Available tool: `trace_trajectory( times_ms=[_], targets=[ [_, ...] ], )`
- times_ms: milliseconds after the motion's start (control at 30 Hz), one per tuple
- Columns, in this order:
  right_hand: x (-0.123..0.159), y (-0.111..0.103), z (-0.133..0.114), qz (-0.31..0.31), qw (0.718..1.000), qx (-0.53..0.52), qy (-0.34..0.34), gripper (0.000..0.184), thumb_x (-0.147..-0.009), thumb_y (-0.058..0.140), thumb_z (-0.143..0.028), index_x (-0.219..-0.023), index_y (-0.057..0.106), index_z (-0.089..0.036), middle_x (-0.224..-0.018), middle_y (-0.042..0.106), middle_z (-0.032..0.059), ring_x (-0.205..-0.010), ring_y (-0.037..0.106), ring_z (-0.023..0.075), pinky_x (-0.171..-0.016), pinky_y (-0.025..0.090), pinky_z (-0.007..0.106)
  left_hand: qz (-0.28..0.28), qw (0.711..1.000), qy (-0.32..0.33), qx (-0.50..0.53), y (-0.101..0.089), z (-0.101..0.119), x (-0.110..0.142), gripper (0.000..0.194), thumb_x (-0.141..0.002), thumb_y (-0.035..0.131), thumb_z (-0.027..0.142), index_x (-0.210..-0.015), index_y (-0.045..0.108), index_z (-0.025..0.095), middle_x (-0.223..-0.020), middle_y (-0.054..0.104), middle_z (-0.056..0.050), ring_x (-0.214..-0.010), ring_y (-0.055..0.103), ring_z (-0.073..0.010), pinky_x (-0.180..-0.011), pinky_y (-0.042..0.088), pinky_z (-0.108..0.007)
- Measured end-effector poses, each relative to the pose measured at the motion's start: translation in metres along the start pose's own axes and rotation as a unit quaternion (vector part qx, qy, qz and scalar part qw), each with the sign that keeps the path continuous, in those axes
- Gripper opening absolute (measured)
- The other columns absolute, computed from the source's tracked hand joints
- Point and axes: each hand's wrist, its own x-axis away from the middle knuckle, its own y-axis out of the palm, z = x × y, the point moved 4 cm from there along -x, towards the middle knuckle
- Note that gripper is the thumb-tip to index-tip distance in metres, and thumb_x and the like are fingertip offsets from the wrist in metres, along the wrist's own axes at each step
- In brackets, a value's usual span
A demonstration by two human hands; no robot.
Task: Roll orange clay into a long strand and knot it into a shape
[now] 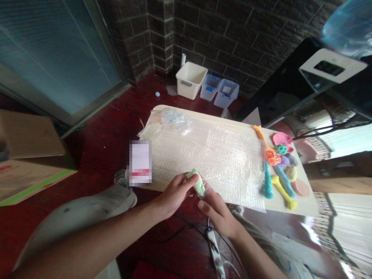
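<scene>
A pale green piece of soft modelling clay (199, 187) is held over the table's near edge, tilted. My left hand (176, 190) is closed around its upper left side, with the thumb lying across it. Clear plastic film (205, 184) shows at the right side of the clay. My right hand (217, 211) is closed at the lower right end, fingers curled on the film. Some fingertips of both hands are hidden. Beneath and beyond the hands, bubble wrap (186, 153) covers much of the pale table (232, 123).
Colourful soft shapes lie at the table's right end, among them a yellow one (283, 193) and a teal one (267, 182). Crumpled clear bags (181, 122) lie at the far left. A power strip (215, 252) and cables are below. Bins (190, 79) stand by the wall.
</scene>
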Motion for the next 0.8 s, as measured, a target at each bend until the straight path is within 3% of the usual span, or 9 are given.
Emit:
trace_trajectory(
  times_ms=[100,233,300,400,500,567,667,800],
  targets=[
    [0.002,-0.004,-0.005,-0.006,0.992,0.122,-0.014,0.059,-0.101,0.059,-0.040,-0.154,0.043,-0.019,-0.073,0.066,-0.0005,-0.061,0.061,0.0176,-0.063,0.051,0.030,0.028,0.999,0.009,0.015,-0.004,0.005,-0.002,0.039,-0.082,0.082,0.049,-0.081,0.064,0.015,-0.078,0.065,0.000,-0.073,0.062,-0.0139,-0.070,0.052,-0.027],
    [0.011,-0.011,-0.010,0.020,0.978,0.192,-0.076,0.079,-0.099,0.060,-0.030,-0.166,0.019,-0.024,-0.101,0.074,0.0073,-0.066,0.066,0.0178,-0.064,0.054,0.032,0.094,0.990,0.065,0.088,-0.022,0.032,-0.011,0.037,-0.081,0.083,0.050,-0.083,0.067,0.016,-0.083,0.070,-0.003,-0.078,0.069,-0.0167,-0.080,0.058,-0.033],
    [0.015,-0.016,-0.007,0.059,0.981,0.162,-0.086,0.075,-0.101,0.058,-0.031,-0.166,0.021,-0.029,-0.108,0.074,0.0083,-0.074,0.069,0.0194,-0.067,0.056,0.033,0.092,0.990,0.085,0.072,-0.028,0.043,-0.013,0.033,-0.081,0.084,0.045,-0.089,0.068,0.017,-0.088,0.071,-0.002,-0.085,0.070,-0.0184,-0.081,0.059,-0.032],
    [0.016,-0.024,0.003,0.138,0.986,0.073,-0.054,0.057,-0.103,0.057,-0.038,-0.158,0.040,-0.032,-0.104,0.072,0.0064,-0.079,0.067,0.0199,-0.070,0.056,0.033,0.014,0.999,0.042,-0.008,-0.023,0.041,-0.008,0.032,-0.085,0.081,0.045,-0.100,0.068,0.020,-0.094,0.072,-0.003,-0.087,0.070,-0.0183,-0.076,0.059,-0.028],
    [0.009,-0.027,0.008,0.195,0.980,-0.015,-0.038,0.043,-0.104,0.055,-0.045,-0.145,0.056,-0.029,-0.106,0.070,0.0064,-0.084,0.065,0.0202,-0.077,0.055,0.035,-0.090,0.994,-0.031,-0.063,-0.007,0.025,0.004,0.037,-0.093,0.068,0.055,-0.105,0.063,0.020,-0.080,0.071,-0.003,-0.073,0.073,-0.0191,-0.064,0.059,-0.028],
    [0.002,-0.024,0.007,0.192,0.979,-0.059,-0.032,0.041,-0.103,0.057,-0.049,-0.137,0.063,-0.027,-0.104,0.069,0.0065,-0.087,0.065,0.0208,-0.077,0.055,0.034,-0.133,0.986,-0.062,-0.073,0.003,0.015,0.011,0.040,-0.097,0.060,0.060,-0.104,0.058,0.020,-0.073,0.068,-0.001,-0.054,0.068,-0.0161,-0.049,0.055,-0.025],
    [-0.008,-0.016,0.004,0.160,0.980,-0.116,-0.017,0.037,-0.100,0.064,-0.047,-0.130,0.068,-0.025,-0.102,0.069,0.0053,-0.086,0.066,0.0186,-0.078,0.054,0.032,-0.115,0.988,-0.057,-0.084,0.009,0.007,0.012,0.040,-0.098,0.057,0.061,-0.101,0.055,0.021,-0.072,0.062,0.003,-0.038,0.053,-0.0087,-0.033,0.041,-0.019],
    [-0.012,-0.010,0.004,0.157,0.975,-0.157,-0.002,0.038,-0.098,0.068,-0.046,-0.129,0.067,-0.024,-0.106,0.069,0.0057,-0.089,0.066,0.0173,-0.081,0.054,0.031,-0.036,0.989,0.009,-0.145,0.002,0.012,0.003,0.035,-0.099,0.058,0.057,-0.100,0.053,0.022,-0.068,0.058,0.006,-0.036,0.049,-0.0077,-0.033,0.038,-0.018]
  ],
)
